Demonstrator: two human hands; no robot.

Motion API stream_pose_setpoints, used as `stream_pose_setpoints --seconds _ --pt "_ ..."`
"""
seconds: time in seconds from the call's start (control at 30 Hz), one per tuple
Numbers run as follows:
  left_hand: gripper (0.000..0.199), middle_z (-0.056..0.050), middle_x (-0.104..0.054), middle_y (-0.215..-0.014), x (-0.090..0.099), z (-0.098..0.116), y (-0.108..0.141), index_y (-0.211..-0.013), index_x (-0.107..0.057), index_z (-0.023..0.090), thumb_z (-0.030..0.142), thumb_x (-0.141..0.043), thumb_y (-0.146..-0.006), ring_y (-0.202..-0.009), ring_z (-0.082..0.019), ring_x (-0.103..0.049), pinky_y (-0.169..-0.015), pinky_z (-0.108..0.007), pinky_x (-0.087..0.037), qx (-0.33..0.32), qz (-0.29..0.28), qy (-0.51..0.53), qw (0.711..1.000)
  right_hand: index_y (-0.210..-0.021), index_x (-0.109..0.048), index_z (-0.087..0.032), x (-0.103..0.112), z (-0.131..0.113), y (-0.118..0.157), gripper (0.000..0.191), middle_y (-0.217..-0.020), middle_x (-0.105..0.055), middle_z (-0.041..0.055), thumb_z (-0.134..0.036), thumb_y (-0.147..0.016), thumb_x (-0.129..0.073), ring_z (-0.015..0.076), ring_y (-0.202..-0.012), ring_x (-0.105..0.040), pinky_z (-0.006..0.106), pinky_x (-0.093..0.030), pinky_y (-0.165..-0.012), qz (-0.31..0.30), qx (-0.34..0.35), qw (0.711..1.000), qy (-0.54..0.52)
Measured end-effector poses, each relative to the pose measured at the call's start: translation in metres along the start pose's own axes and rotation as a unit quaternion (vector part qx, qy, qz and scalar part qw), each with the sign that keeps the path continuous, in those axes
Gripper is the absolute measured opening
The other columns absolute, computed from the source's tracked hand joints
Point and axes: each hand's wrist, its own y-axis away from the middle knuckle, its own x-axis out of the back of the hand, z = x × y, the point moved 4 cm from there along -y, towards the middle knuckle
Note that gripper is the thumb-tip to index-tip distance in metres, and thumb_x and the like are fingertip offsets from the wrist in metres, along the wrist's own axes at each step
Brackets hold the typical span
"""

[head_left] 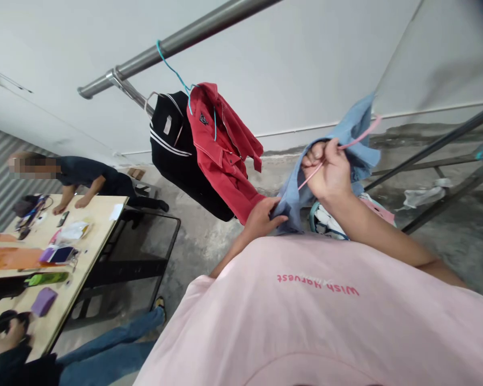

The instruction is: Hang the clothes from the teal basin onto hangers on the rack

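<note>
the blue shirt [292, 201] is held up between the two hands, just in front of the chest and off the rail [181, 40]. the right hand [330, 169] is closed round the pink hanger [360, 138], which juts out past the fist; the left hand [261, 217] pinches the shirt's edge between thumb and fingers. best, i'd judge, to hold that edge taut and open with the left and ease the hanger along gently, so the cloth doesn't snag.

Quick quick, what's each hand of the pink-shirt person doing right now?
Left hand: closed, holding the blue garment.
Right hand: closed, holding the pink hanger.
</note>
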Motion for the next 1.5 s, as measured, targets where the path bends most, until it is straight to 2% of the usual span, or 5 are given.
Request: stream_pose_setpoints --seconds 0.2,0.37,0.93,1.23,1.5 --pt "0.025 -0.001 -0.068 -0.079 0.029 0.003 0.009 -0.086 -0.073 0.019 0.042 -0.063 -0.087 -0.074 -0.017 -0.059 -0.073 -0.027 -0.045 0.028 0.157 0.066 0.985 -0.103 -0.059 -0.022 -0.009 0.01 0.022 0.038 -0.095 -0.064 0.0025 -0.038 -0.075 -0.079 0.0144 -0.088 -0.062 0.024 -0.052 -0.066 -0.204 -0.091 0.942 0.251" --pt "0.023 -0.002 -0.073 -0.083 0.088 0.016 0.026 -0.088 -0.075 0.02 0.039 -0.077 -0.076 -0.077 -0.018 -0.064 -0.074 -0.027 -0.048 0.071 0.278 0.128 0.949 -0.127 -0.052 -0.028 0.049 0.015 0.016 0.061 -0.123 -0.06 0.0067 -0.032 -0.071 -0.077 0.0198 -0.108 -0.058 0.028 -0.052 -0.074 -0.126 -0.014 0.906 0.403" --pt "0.032 0.0 -0.073 -0.073 0.133 0.064 -0.01 -0.091 -0.074 0.018 0.031 -0.087 -0.065 -0.064 -0.014 -0.068 -0.061 -0.025 -0.057 0.077 0.209 0.235 0.946 -0.105 -0.061 -0.024 0.188 0.04 0.087 0.042 -0.111 -0.068 0.0059 -0.042 -0.071 -0.077 0.0152 -0.078 -0.064 0.027 -0.051 -0.065 0.033 -0.305 0.878 0.367" --pt "0.04 0.0 -0.068 -0.071 0.18 0.081 -0.082 -0.086 -0.067 0.016 0.04 -0.088 -0.061 -0.061 -0.014 -0.065 -0.062 -0.027 -0.055 -0.028 0.237 0.223 0.945 -0.098 -0.063 -0.023 0.189 0.037 0.093 0.037 -0.107 -0.069 0.0075 -0.048 -0.072 -0.072 0.0153 -0.071 -0.061 0.029 -0.05 -0.062 0.053 -0.261 0.882 0.388" --pt "0.045 -0.006 -0.073 -0.085 0.171 0.083 -0.109 -0.096 -0.065 0.016 0.047 -0.082 -0.068 -0.078 -0.021 -0.071 -0.076 -0.034 -0.059 -0.012 0.159 0.248 0.956 -0.095 -0.064 -0.021 0.202 0.031 0.101 0.047 -0.101 -0.069 0.0058 -0.051 -0.063 -0.081 0.0112 -0.069 -0.059 0.024 -0.049 -0.062 0.076 -0.272 0.885 0.37"
